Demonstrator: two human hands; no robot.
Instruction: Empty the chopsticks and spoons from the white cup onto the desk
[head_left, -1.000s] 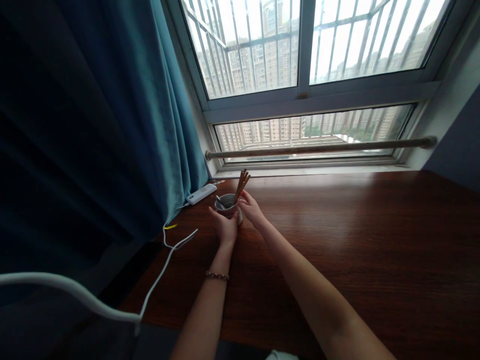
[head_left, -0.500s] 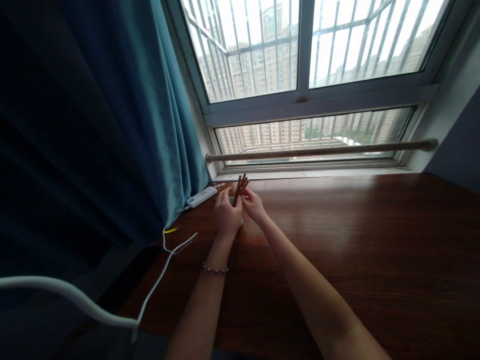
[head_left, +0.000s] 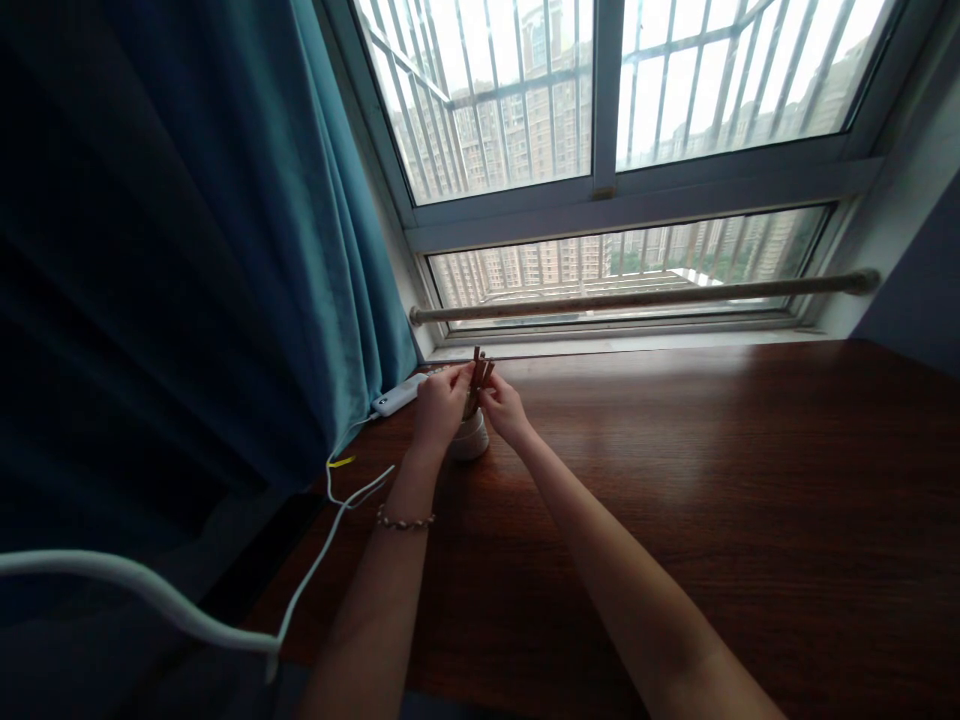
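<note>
Several brown wooden chopsticks (head_left: 484, 370) stand in a bunch, tilted slightly, in a pale round pot (head_left: 472, 440) on the table. My left hand (head_left: 441, 402) is at the left of the bunch, its fingertips closed on the chopsticks near their upper part. From the right side, my right hand (head_left: 504, 407) pinches the same bunch with thumb and finger. The rim of the pot and the lower ends of the chopsticks are partly hidden behind my left hand. A beaded bracelet (head_left: 405, 523) circles my left wrist.
The dark wooden table (head_left: 675, 480) reaches the window sill. A white power strip (head_left: 399, 395) lies left of my hands by the blue curtain (head_left: 352, 250). Its white cable (head_left: 315, 560) runs along the left edge. A rail (head_left: 645, 299) crosses the window.
My left hand has shifted left and up, from around the pot to the chopsticks, uncovering more of the pot. My right hand stays almost in place at the chopsticks.
</note>
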